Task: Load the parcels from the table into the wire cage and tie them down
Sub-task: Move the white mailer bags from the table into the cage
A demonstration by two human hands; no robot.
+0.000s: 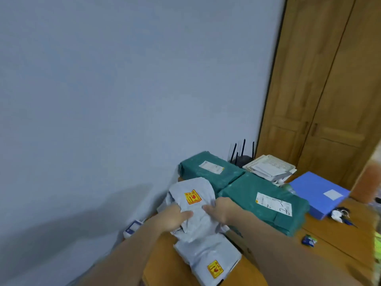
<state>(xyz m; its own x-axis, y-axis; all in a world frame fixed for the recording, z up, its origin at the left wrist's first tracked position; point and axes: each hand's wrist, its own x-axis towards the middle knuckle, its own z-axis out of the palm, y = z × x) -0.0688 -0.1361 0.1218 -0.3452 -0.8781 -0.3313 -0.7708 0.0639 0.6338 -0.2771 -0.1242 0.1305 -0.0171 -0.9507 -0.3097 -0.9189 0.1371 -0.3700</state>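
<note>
Head view: both hands' grip clamps grey parcel (191, 203), green parcels (263, 201) just beside.

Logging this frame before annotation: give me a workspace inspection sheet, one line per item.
Surface: wooden table, crowded along the wall side.
Job's things: top grey parcel held in both hands; second grey parcel beneath it; two green parcels behind. Wire cage: nothing seen.
Clutter: blue folder, paper stack, keys, small blue wrapper.
Grip: left hand and right hand both closed on the top grey parcel.
Cables: nothing seen; tie-downs nothing seen.
Surroundings: router by the pale wall, wooden doors to the right.
</note>
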